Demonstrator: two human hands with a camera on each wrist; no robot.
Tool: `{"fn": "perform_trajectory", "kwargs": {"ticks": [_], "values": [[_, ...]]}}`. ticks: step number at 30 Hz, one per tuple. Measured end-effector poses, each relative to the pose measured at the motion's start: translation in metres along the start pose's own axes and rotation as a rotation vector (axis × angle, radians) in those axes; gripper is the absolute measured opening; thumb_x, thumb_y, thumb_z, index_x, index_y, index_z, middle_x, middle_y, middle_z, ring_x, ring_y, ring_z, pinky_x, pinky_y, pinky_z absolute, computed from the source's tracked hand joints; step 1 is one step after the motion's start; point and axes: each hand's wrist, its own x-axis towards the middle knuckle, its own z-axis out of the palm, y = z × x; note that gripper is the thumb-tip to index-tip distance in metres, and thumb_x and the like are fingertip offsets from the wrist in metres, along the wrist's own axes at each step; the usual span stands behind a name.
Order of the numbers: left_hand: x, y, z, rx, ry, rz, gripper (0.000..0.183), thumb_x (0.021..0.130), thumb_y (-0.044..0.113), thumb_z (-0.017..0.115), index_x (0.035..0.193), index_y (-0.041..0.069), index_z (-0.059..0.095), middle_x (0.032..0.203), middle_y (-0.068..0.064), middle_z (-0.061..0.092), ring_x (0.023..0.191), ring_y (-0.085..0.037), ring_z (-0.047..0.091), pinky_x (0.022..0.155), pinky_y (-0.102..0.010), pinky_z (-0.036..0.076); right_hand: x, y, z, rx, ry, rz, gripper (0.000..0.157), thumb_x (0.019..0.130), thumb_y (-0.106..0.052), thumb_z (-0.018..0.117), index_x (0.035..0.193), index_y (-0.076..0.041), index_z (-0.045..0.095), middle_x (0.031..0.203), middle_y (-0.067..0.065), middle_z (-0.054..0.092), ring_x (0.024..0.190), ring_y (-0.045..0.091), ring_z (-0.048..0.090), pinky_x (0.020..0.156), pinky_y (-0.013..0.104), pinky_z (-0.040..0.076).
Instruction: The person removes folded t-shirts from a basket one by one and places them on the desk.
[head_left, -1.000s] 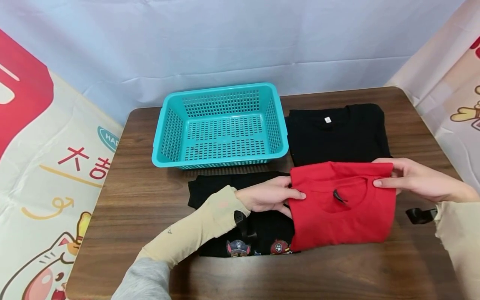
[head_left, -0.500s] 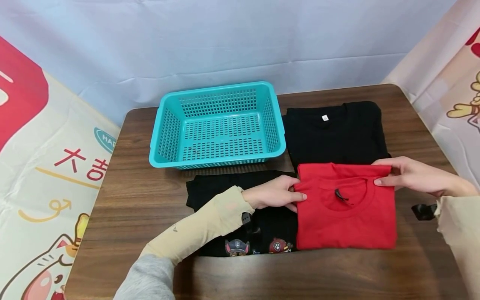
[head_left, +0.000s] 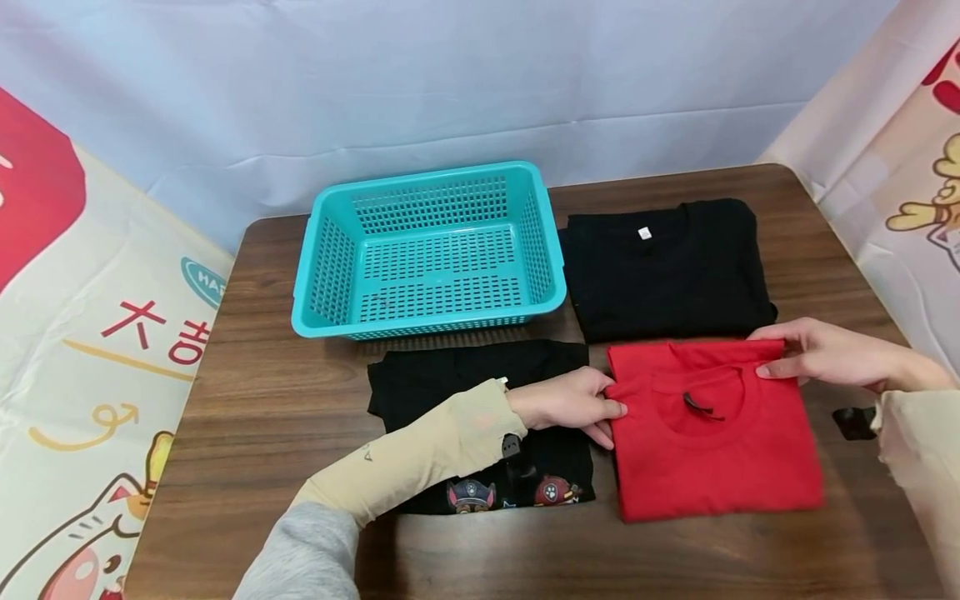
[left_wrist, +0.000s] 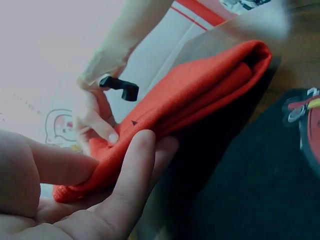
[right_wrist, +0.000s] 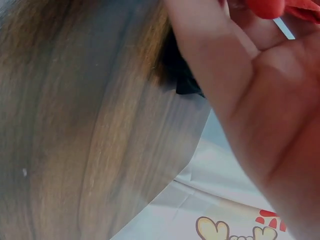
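A folded red T-shirt (head_left: 720, 467), its neckline and dark tag facing up, is held between two hands at the front right of the table. My left hand (head_left: 573, 406) pinches its left edge, thumb on top and fingers underneath. At the far right corner my right hand (head_left: 832, 354) grips the shirt the same way. In the left wrist view the folded layers of the red T-shirt (left_wrist: 200, 90) show edge-on, lifted above the black cloth. The right wrist view has the right hand (right_wrist: 280, 100) with only a bit of red cloth at the top.
A folded black T-shirt (head_left: 667, 275) with a white label lies behind the red one. Another black T-shirt (head_left: 465, 367), printed with cartoon dogs, lies under the left forearm. A turquoise basket (head_left: 427, 325) stands at the back of the wooden table (head_left: 285, 467).
Both hands have moved the red T-shirt a little to the right and toward the front edge. More of both black T-shirts now shows beside it.
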Motion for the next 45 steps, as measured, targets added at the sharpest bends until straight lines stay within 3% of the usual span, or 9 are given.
{"fn": "perform_trajectory", "kwargs": {"ticks": [6, 11, 16, 26, 39, 45], "values": [[0.003, -0.003, 0.004, -0.066, -0.032, -0.032, 0.014, 0.100, 0.001, 0.045, 0.106, -0.004, 0.056, 0.097, -0.019, 0.070, 0.085, -0.034, 0.072, 0.076, -0.034, 0.059, -0.001, 0.001, -0.001, -0.013, 0.001, 0.041, 0.023, 0.094, -0.001, 0.056, 0.117, -0.001, 0.057, 0.097, -0.002, 0.068, 0.080, 0.014, 0.067, 0.067, 0.032, 0.059], [0.004, -0.007, 0.008, -0.098, -0.044, -0.039, 0.013, 0.101, 0.001, 0.044, 0.107, -0.004, 0.055, 0.099, -0.016, 0.069, 0.097, -0.038, 0.069, 0.079, -0.035, 0.058, -0.002, 0.003, -0.001, -0.061, 0.013, 0.075, 0.022, 0.093, -0.002, 0.058, 0.113, 0.005, 0.053, 0.089, -0.001, 0.067, 0.074, 0.011, 0.064, 0.063, 0.030, 0.058], [0.007, -0.011, 0.014, -0.138, -0.046, -0.031, 0.017, 0.101, -0.001, 0.040, 0.113, -0.005, 0.052, 0.105, -0.022, 0.068, 0.103, -0.043, 0.065, 0.080, -0.038, 0.058, -0.002, 0.003, -0.002, -0.117, 0.021, 0.078, 0.022, 0.092, -0.002, 0.060, 0.109, 0.009, 0.052, 0.080, -0.004, 0.064, 0.069, 0.003, 0.059, 0.059, 0.027, 0.055], [0.010, -0.014, 0.021, -0.180, -0.056, -0.049, 0.023, 0.100, -0.003, 0.041, 0.121, -0.002, 0.048, 0.107, -0.022, 0.068, 0.102, -0.047, 0.064, 0.080, -0.041, 0.058, -0.003, 0.008, -0.002, -0.222, 0.109, 0.099, 0.022, 0.088, 0.000, 0.062, 0.106, 0.010, 0.054, 0.076, -0.006, 0.060, 0.066, 0.002, 0.053, 0.056, 0.023, 0.047], [0.012, -0.013, 0.023, -0.180, -0.050, -0.079, 0.012, 0.100, -0.003, 0.041, 0.108, -0.005, 0.050, 0.106, -0.030, 0.068, 0.102, -0.049, 0.063, 0.081, -0.041, 0.057, 0.002, 0.008, 0.000, -0.249, 0.136, 0.213, 0.029, 0.088, -0.007, 0.065, 0.110, 0.009, 0.054, 0.076, -0.004, 0.061, 0.066, 0.005, 0.055, 0.058, 0.025, 0.051], [0.010, -0.012, 0.023, -0.182, -0.067, -0.091, 0.011, 0.100, -0.001, 0.042, 0.105, -0.005, 0.051, 0.100, -0.030, 0.068, 0.102, -0.048, 0.064, 0.083, -0.041, 0.057, 0.002, 0.008, 0.002, -0.208, 0.123, 0.246, 0.028, 0.090, -0.006, 0.063, 0.110, 0.012, 0.053, 0.080, -0.004, 0.060, 0.068, 0.004, 0.054, 0.059, 0.026, 0.051]]}}
